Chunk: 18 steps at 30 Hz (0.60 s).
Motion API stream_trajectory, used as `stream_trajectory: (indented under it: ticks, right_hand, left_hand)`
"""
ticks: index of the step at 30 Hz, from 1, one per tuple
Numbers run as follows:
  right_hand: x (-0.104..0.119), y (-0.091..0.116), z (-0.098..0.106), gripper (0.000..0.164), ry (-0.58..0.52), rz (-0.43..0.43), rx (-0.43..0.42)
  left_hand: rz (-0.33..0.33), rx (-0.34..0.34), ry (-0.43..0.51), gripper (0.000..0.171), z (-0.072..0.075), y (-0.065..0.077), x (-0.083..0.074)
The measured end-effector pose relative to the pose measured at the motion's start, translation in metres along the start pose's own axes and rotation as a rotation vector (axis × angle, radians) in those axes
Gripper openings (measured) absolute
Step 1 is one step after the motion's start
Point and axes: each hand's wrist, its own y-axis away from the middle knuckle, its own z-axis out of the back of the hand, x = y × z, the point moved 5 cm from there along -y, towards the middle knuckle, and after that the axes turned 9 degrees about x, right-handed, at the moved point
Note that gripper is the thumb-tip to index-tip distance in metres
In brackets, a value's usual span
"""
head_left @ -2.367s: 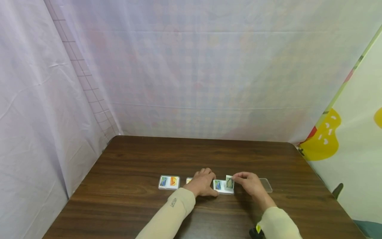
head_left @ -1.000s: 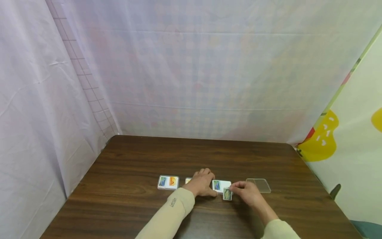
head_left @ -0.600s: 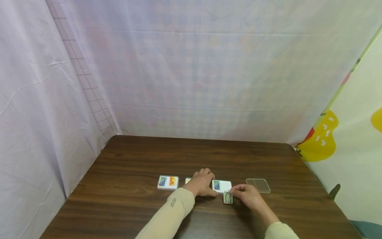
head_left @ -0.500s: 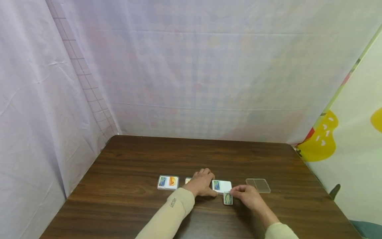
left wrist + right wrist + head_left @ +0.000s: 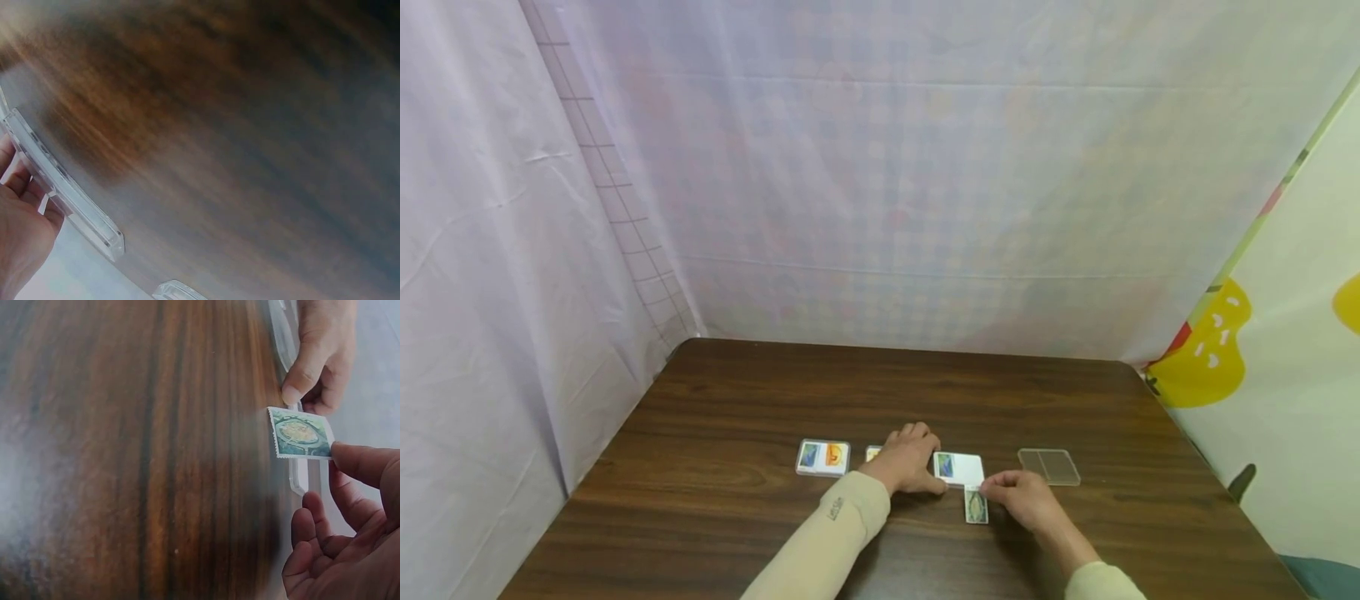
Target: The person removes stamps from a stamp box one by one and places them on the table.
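Between thumb and forefinger, my right hand [image 5: 1024,497] pinches the edge of a small green postage stamp [image 5: 976,505]. The right wrist view shows perforated edges and an oval pattern on the stamp [image 5: 302,434]. It hangs at the near right corner of a clear plastic case [image 5: 962,469] with a white insert and a blue-green stamp [image 5: 944,466] at its left. My left hand [image 5: 910,460] grips that case's left end, thumb at the near edge and fingers at the far edge. In the left wrist view, its fingers [image 5: 19,178] lie against a clear case [image 5: 69,187].
To the left lies another clear case [image 5: 823,458] with a blue and an orange stamp. One more case [image 5: 872,452] is mostly hidden under the left hand. A transparent lid [image 5: 1049,467] lies to the right. White curtains [image 5: 880,208] stand behind the brown wooden table [image 5: 737,500].
My right hand has drawn the green stamp from over the case's white insert toward me, past the near edge. The left hand has stayed in place.
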Motion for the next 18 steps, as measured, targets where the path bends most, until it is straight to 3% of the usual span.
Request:
stream_trajectory:
  ticks: [18]
  right_hand:
    - [0.0001,0.0035,-0.0018,0.013,0.166,-0.019,-0.021]
  left_hand:
    - [0.009,0.006,-0.014,0.058,-0.003,-0.0024,0.0017]
